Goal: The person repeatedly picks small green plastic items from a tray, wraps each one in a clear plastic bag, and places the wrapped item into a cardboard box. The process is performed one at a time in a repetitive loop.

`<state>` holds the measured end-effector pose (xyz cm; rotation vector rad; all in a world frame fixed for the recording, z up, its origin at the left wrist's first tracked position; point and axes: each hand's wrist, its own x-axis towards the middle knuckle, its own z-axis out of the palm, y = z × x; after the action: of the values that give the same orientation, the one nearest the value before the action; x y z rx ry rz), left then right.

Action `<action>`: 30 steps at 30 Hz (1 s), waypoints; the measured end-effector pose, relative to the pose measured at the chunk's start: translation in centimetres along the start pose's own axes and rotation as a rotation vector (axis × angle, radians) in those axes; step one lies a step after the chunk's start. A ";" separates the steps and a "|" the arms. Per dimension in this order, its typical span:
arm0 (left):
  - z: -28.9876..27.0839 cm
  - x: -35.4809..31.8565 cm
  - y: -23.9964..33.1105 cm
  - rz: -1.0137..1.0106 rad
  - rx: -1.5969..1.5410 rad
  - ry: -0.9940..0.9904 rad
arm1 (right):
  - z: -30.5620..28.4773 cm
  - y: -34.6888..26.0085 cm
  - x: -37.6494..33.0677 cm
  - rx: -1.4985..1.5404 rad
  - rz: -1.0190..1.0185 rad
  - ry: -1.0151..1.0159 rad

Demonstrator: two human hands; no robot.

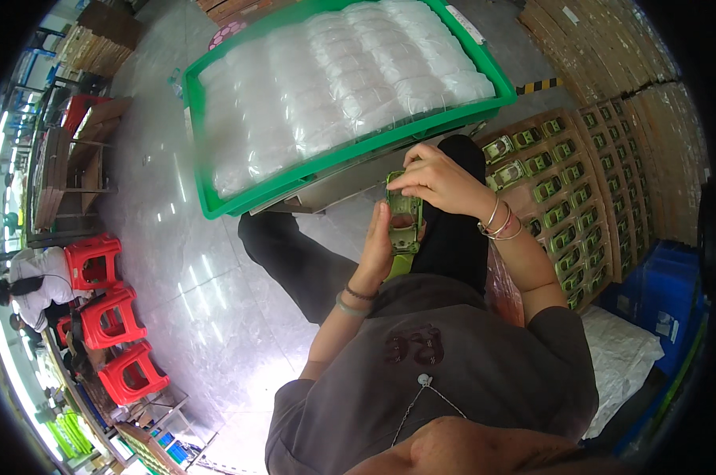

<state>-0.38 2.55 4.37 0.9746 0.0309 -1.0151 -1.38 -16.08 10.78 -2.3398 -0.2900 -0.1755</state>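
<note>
A green toy car body [405, 222], with window-like openings, is held upright over my lap. My left hand [379, 241] is closed round its left side and lower end. At its far end, my right hand [439, 180] has its fingertips pinched against the edge; whether a small part sits between them is hidden. Just beyond my hands is a large green crate [338, 146], filled with rows of white, plastic-wrapped bundles [318, 71]. To the right, brown cardboard sheets [510, 190] carry several similar green car bodies [547, 188] in rows.
Stacked cardboard [667, 150] rises at the far right, above a blue bin [651, 293] and a white sack [619, 364]. Several red stools [110, 317] stand along the left, near a person in white [45, 281]. Grey floor [176, 237] lies between.
</note>
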 end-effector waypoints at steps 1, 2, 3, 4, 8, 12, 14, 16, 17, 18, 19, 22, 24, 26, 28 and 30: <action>0.2 0.0 0.1 0.001 0.008 0.014 | 0.0 -0.2 0.2 0.057 0.074 -0.013; 0.3 -0.1 0.1 0.002 0.017 0.029 | 0.1 -0.4 0.2 0.115 0.148 -0.026; 0.5 -0.1 0.3 0.014 0.018 0.019 | 0.4 -0.3 0.1 0.077 0.134 0.015; 0.5 -0.2 0.4 0.027 0.019 0.009 | 1.2 0.1 -0.1 0.039 0.120 0.057; 1.1 -0.2 0.9 0.059 0.034 0.066 | 4.0 0.5 -0.9 -0.274 -0.127 0.323; 0.1 0.5 0.2 0.125 0.119 0.085 | 4.7 -1.8 -1.1 -0.423 -0.014 0.510; 0.7 0.4 0.5 0.158 0.178 0.093 | 6.0 -0.9 -1.7 -0.361 0.093 0.385; 0.6 1.1 -0.4 0.212 0.218 0.142 | 6.6 -0.7 -2.0 -0.288 0.163 0.311; 0.3 1.5 -0.9 0.239 0.238 0.167 | 6.8 -1.0 -2.1 -0.245 0.183 0.297; -0.5 2.0 -1.6 0.286 0.301 0.181 | 7.1 -1.2 -2.3 -0.201 0.204 0.284; -1.2 2.4 -2.0 0.334 0.364 0.194 | 7.4 -1.2 -2.4 -0.189 0.191 0.313; -0.5 2.4 -1.2 0.499 0.582 0.272 | 8.9 -1.2 -3.1 -0.115 0.158 0.554; 0.0 2.4 -0.8 0.592 0.707 0.333 | 9.6 -1.0 -2.9 0.024 0.238 0.703; 0.1 2.6 -0.9 0.661 0.801 0.390 | 10.1 -0.7 -3.3 0.348 0.453 0.668; 0.4 2.7 -1.1 0.735 0.860 0.391 | 10.0 -0.7 -3.5 0.462 0.514 0.617; 0.7 2.9 -1.6 0.762 0.885 0.384 | 10.1 -0.4 -4.0 0.484 0.532 0.617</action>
<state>-0.17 -0.19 2.44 1.7885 -0.4751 -0.0786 -4.90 -9.28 3.12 -1.7032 0.5326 -0.4855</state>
